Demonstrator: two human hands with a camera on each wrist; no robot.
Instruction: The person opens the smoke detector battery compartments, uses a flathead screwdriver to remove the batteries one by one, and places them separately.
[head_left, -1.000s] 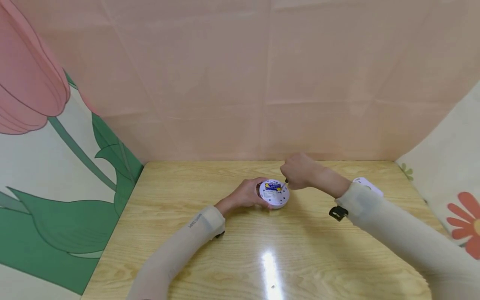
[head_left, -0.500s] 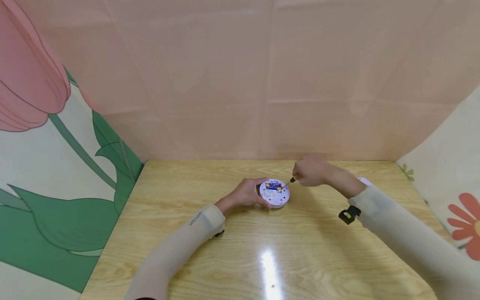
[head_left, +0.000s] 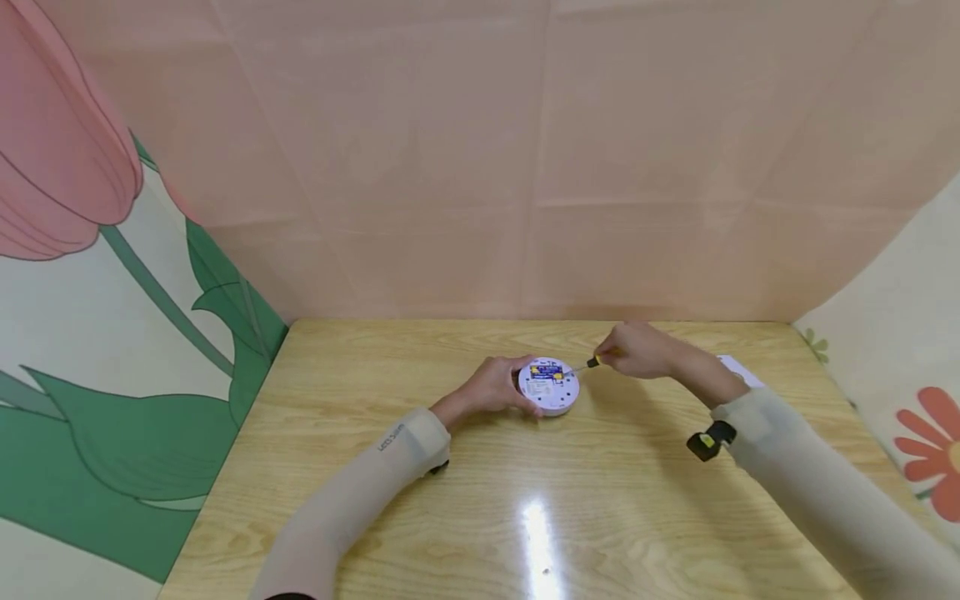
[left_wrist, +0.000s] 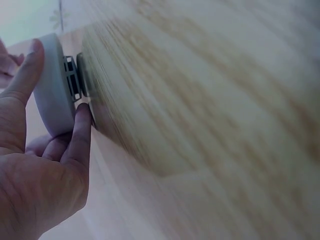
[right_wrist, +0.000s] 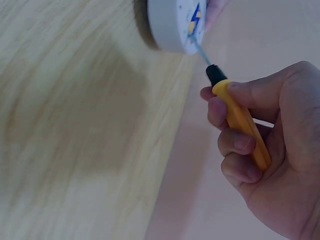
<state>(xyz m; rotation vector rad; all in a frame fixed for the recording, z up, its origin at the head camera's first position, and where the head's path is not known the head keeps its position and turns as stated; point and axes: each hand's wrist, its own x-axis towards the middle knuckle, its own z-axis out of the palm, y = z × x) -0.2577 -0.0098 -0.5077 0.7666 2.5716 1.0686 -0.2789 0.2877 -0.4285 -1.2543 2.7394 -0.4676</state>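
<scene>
A round white device [head_left: 548, 398], with a blue and yellow label on its upper face, is gripped at its left side by my left hand [head_left: 491, 385]. The left wrist view shows the thumb on the face of the device [left_wrist: 52, 90] and the fingers curled under it; dark round and slotted parts lie beneath its base. My right hand [right_wrist: 285, 145] holds a screwdriver [right_wrist: 242, 125] with a yellow handle and black collar. The screwdriver's thin shaft points down and left, its tip at the device's face beside the label.
A white flat piece [head_left: 738, 369] lies on the wooden table [head_left: 420, 350] at the right, partly behind the right forearm. A pink cloth wall [head_left: 420, 208] rises behind the table's back edge. Flower-printed panels stand at both sides.
My right hand has moved right and tilted lower, bringing the screwdriver's handle and shaft into view. The left hand and the round device have stayed in place.
</scene>
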